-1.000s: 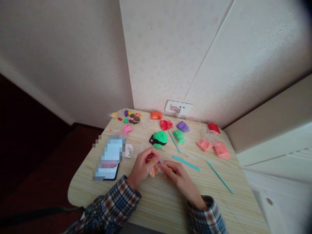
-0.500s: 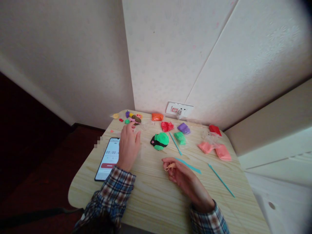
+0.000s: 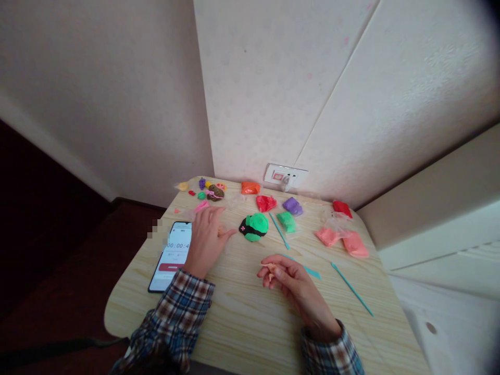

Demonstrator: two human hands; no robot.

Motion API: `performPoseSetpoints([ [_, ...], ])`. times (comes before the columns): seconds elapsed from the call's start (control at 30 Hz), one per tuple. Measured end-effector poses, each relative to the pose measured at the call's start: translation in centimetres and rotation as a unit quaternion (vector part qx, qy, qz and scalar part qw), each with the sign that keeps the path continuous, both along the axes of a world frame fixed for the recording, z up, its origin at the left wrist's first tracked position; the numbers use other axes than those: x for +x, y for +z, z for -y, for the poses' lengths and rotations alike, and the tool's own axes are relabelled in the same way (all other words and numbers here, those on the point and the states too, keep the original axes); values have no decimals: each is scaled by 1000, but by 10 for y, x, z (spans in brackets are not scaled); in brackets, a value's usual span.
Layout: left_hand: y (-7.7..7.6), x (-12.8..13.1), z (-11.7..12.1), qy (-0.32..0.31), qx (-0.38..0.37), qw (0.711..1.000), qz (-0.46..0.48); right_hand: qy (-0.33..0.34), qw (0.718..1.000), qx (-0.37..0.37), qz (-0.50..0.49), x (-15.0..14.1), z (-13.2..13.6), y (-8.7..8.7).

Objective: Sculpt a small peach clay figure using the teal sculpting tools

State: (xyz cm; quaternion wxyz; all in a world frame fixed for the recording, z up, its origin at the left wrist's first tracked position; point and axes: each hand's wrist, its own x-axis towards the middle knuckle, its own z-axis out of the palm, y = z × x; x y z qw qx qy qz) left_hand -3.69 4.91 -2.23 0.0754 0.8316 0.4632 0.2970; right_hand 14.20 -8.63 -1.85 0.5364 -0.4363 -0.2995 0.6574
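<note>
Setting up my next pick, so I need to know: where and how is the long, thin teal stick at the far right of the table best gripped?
Probably near mid-length, from straight above, with the fingers closing on its two long sides. The teal stick lies flat and diagonal on the table, slender and nearly straight, with nothing touching either side.

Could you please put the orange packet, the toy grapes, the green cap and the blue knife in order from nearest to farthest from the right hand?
From the right hand, holding peach clay:
1. Blue knife, partly hidden behind the hand
2. Green cap, ahead and slightly left
3. Orange packet, near the wall
4. Toy grapes, far left corner
</note>
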Motion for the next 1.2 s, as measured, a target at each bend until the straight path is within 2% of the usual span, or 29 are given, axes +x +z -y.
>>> performPoseSetpoints([
  [0.13, -1, -5, 8, -19, -36, 999, -36, -2, 1000, -6, 14, 1, -1, -4],
  [0.23, 7, -6, 16, -59, -17, 998, -27, -16, 999, -14, 34, 1, -2, -5],
  [0.3, 14, -4, 25, -110, -3, 994, 17, -23, 999, -13, 48, 1, -2, -5],
  [0.37, 19, 0, 38, -188, -19, 979, 71, -26, 998, -12, 63, 0, -3, -6],
  [0.43, 20, 6, 53, -262, -71, 955, 115, -26, 996, -11, 79, -2, -3, -7],
  [0.5, 17, 13, 68, -291, -136, 939, 122, -29, 995, -9, 100, -4, -4, -9],
  [0.6, 11, 24, 82, -252, -202, 937, 133, -43, 990, -7, 134, -6, -4, -11],
  [0.7, 7, 30, 84, -198, -230, 944, 131, -70, 975, 15, 210, -9, -2, -11],
  [0.83, 6, 31, 80, -172, -191, 959, 122, -75, 936, 65, 337, -13, -1, -8],
  [1.03, 8, 28, 78, -176, -169, 957, 160, -54, 921, 91, 376, -15, 1, -1],
  [1.2, 5, 28, 79, -187, -156, 957, 157, -42, 888, 136, 436, -16, 2, -2],
])
